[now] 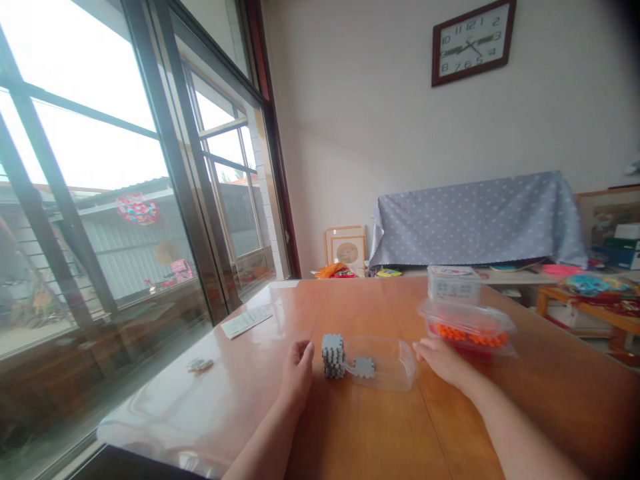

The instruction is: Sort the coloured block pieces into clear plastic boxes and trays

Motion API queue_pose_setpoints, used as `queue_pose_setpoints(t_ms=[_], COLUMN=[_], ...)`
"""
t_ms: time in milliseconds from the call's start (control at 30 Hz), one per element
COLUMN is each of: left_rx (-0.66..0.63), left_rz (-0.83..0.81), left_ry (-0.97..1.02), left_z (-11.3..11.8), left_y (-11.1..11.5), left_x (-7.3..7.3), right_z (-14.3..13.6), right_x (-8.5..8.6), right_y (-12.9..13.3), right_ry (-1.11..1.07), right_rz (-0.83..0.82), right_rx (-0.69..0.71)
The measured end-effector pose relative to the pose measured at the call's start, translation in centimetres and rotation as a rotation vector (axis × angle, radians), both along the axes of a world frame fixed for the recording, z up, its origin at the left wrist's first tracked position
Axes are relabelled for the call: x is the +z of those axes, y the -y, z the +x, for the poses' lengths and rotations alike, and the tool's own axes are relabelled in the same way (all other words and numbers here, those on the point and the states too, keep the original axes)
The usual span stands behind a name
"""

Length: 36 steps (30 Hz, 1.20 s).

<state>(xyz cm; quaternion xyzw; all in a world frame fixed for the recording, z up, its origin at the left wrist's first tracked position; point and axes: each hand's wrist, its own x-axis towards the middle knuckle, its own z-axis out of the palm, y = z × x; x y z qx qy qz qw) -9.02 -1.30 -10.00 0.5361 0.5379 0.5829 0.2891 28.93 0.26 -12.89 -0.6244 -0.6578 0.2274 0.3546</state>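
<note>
A stack of grey interlocking tiles with toothed edges (333,357) stands on the table, against the left end of a clear plastic box (393,377). Inside the box lies a single grey tile (364,367). My left hand (298,371) is just left of the stack, apart from it, its fingers curled in; whatever it may hold is hidden. At the box's right end is my right hand (439,360), with thumb and fingers pinched together at the rim.
A clear container of orange pieces (470,333) stands right of my right hand, with another lidded plastic box (454,285) behind it. A printed sheet (247,322) and a small packet (200,365) lie on the left of the wooden table (370,433). Tall windows (100,200) border the left side.
</note>
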Motion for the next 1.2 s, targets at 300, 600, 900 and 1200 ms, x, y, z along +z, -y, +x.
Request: queue_pose_setpoints(t_ms=[300, 600, 900, 1200], left_rx=[-0.379, -0.600, -0.588, -0.541], left_rz=[0.021, -0.113, -0.034, 0.059], left_ry=[-0.541, -0.993, -0.842, -0.798], left_z=[-0.1, 0.5, 0.6, 1.2], left_y=[0.5, -1.3, -1.4, -1.3], left_x=[9.2, 12.8, 12.0, 12.6], right_z=[-0.6, -0.7, -0.9, -0.9], right_x=[-0.3, 0.2, 0.2, 0.6], right_y=[0.1, 0.1, 0.1, 0.3], right_ry=[0.169, 0.180, 0.123, 0.114], right_rz=[-0.043, -0.054, -0.050, -0.059], right_rx=[-0.041, -0.047, -0.072, -0.076])
